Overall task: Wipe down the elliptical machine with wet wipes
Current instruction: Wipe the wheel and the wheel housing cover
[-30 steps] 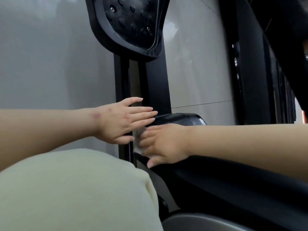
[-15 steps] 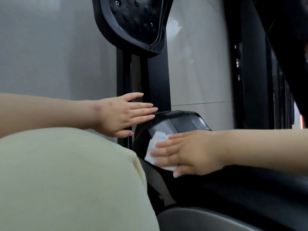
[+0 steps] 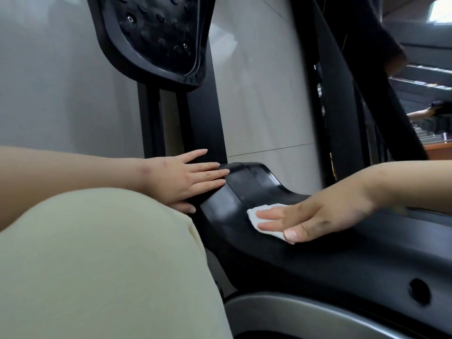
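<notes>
One wet wipe (image 3: 254, 217) lies on the black cover of the elliptical machine (image 3: 342, 260), pressed flat under the right hand (image 3: 318, 216), whose fingers are straight. The wipe looks soft, limp and light, likely to bunch, so broad flat pressure suits it. The left hand (image 3: 186, 179), also flat and holding nothing, rests on the cover's raised left end. One pedal (image 3: 159, 37) shows beyond.

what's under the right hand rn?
A white wet wipe: the right hand presses it flat with straight fingers onto the elliptical's glossy black plastic housing. Only the wipe's left edge and a lower strip show; the hand covers the rest.
</notes>
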